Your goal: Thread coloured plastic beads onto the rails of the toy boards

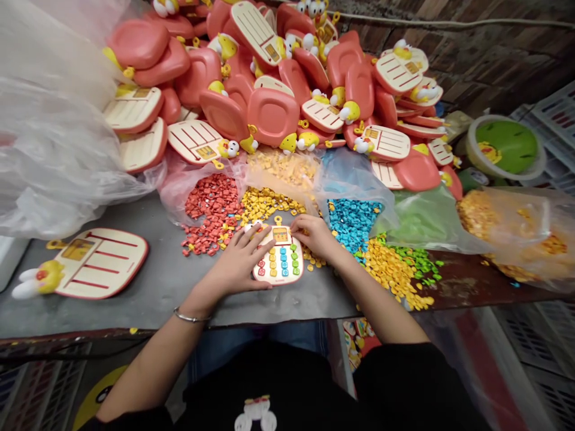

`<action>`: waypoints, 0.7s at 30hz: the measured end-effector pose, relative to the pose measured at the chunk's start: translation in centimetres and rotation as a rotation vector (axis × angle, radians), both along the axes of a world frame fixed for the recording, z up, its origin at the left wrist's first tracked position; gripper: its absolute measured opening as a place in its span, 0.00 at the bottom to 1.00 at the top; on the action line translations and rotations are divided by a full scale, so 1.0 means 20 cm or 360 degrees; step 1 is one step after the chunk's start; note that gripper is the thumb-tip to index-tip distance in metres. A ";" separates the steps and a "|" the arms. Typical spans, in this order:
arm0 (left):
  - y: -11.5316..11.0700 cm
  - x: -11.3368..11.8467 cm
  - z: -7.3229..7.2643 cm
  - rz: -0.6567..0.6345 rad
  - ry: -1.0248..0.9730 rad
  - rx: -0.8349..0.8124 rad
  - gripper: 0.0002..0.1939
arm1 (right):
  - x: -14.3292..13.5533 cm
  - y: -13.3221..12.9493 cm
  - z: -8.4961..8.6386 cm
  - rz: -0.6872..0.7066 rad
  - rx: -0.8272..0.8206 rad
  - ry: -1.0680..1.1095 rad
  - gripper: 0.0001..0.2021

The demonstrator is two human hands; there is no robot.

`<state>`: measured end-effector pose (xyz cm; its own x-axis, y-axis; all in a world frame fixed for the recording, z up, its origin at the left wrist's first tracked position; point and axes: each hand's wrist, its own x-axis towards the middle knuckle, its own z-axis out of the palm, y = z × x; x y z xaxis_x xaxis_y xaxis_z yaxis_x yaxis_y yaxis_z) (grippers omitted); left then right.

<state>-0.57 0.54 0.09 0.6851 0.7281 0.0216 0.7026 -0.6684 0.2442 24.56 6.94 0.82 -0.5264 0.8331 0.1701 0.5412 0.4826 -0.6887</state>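
A cream board [279, 274] with a red rim lies on the grey table in front of me, with red, yellow, blue and green pieces in its columns. My left hand [238, 260] rests over the board's left side, fingers spread. At the board's upper right edge, my right hand [317, 236] has its fingers bent together; whether a piece is between them is hidden. Loose red pieces [211, 206], yellow pieces [265, 202] and blue pieces [353, 222] are heaped behind the hands. More yellow pieces [390, 269] and green pieces [415, 260] lie to the right.
Another cream board [105, 263] lies at the left on the table [179, 305]. A large pile of red-backed boards [274, 114] fills the back. Plastic bags [58, 137] stand at the left. A white tub [505, 146] with a green inside is at the right.
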 end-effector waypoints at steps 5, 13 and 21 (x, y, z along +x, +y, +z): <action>0.00 0.00 -0.01 0.0018 -0.0018 0.0002 0.51 | 0.00 0.14 0.04 0.0127 -0.0341 -0.0167 0.02; 0.01 0.00 -0.01 0.0032 -0.0109 -0.0016 0.53 | -0.11 0.31 0.20 0.0403 -0.0574 -0.1039 0.04; 0.01 0.00 -0.03 0.0039 -0.0108 -0.0005 0.54 | -0.13 0.31 0.21 0.0516 -0.0459 -0.1152 0.06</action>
<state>-0.48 0.72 -0.55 0.6641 0.7448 0.0651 0.7005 -0.6502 0.2942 22.04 13.20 4.92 -0.6444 0.5807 -0.4975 0.7612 0.5487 -0.3457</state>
